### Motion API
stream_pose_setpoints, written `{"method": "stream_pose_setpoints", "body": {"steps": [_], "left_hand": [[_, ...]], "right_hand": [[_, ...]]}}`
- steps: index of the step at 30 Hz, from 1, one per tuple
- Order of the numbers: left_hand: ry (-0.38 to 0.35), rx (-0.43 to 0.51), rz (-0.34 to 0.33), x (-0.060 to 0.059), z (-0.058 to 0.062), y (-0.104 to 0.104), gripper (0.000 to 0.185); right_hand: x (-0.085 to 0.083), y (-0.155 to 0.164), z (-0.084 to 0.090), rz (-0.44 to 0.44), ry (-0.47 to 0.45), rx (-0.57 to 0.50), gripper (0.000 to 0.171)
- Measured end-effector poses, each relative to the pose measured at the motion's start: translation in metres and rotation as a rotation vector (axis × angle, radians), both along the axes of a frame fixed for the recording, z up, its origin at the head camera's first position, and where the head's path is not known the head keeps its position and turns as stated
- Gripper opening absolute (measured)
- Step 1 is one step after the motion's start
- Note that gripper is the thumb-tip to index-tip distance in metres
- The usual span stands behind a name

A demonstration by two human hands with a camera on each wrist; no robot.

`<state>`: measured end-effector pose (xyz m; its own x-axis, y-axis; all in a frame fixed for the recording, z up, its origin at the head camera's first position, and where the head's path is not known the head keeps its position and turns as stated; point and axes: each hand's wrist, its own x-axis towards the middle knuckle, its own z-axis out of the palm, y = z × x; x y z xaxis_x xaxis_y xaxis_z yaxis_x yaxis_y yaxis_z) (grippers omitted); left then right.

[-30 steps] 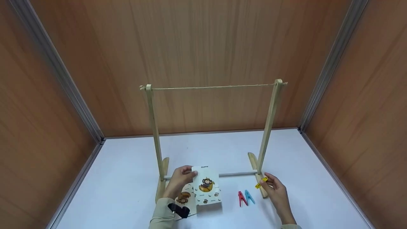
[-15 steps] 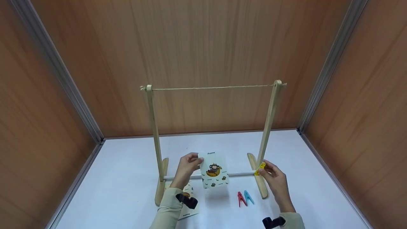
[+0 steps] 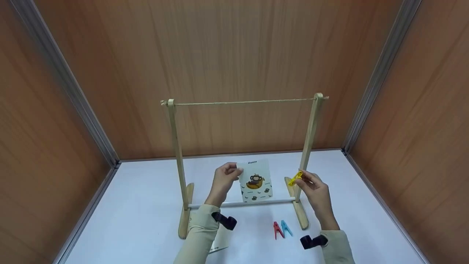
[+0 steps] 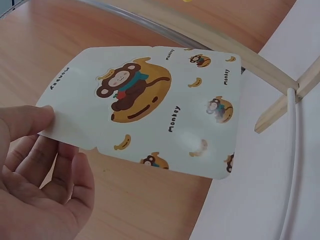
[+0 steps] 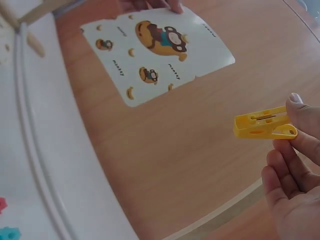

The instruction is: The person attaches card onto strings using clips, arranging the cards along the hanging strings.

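**Card and peg held up under the string**

Left hand (image 3: 224, 177) pinching a monkey card (image 3: 255, 180) by its left edge, thumb on the printed face, fingers behind. Card raised clear of the table (image 3: 146, 205), upright, facing back toward the wrist, between the two hands and well below the string (image 3: 242, 102). Right hand (image 3: 316, 190) pinching a yellow peg (image 3: 295, 178) at its tail end between thumb and fingertips, just beside the right post of the wooden rack (image 3: 309, 139); peg mouth apparently closed, pointing toward the card.

Card likely thin, light and fairly stiff, glossy on the face, so possibly slippery under a loose pinch; easily bent or creased if squeezed hard. Best held at an edge, leaving the top margin free. Peg probably hard plastic, light, sprung; best squeezed at the tail.

Below the right hand on the table, a red peg (image 3: 278, 230) and a blue peg (image 3: 287, 227) side by side. Beneath the left sleeve, another card (image 3: 221, 242), mostly hidden.
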<state>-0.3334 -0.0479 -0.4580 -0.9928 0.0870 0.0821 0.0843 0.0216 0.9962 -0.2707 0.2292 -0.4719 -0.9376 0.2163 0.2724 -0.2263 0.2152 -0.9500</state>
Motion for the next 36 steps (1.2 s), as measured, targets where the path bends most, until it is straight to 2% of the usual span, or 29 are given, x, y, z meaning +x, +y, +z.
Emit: {"method": "stream_pose_setpoints", "body": {"steps": [7,22,31,36], "left_hand": [[0.018,0.022,0.008,-0.005,0.021,0.008,0.023],[0.095,0.059,0.002,-0.009,0.059,0.026,0.020],[0.134,0.063,-0.039,-0.014,0.080,0.035,0.022],[0.154,0.072,-0.039,-0.015,0.091,0.038,0.021]], "right_hand": [[-0.007,-0.005,0.023,0.018,0.069,0.020,0.043],[-0.019,-0.015,0.072,0.030,0.109,0.054,0.043],[-0.025,-0.021,0.099,0.066,0.160,-0.004,0.045],[-0.030,-0.024,0.111,0.069,0.190,-0.018,0.045]]}}
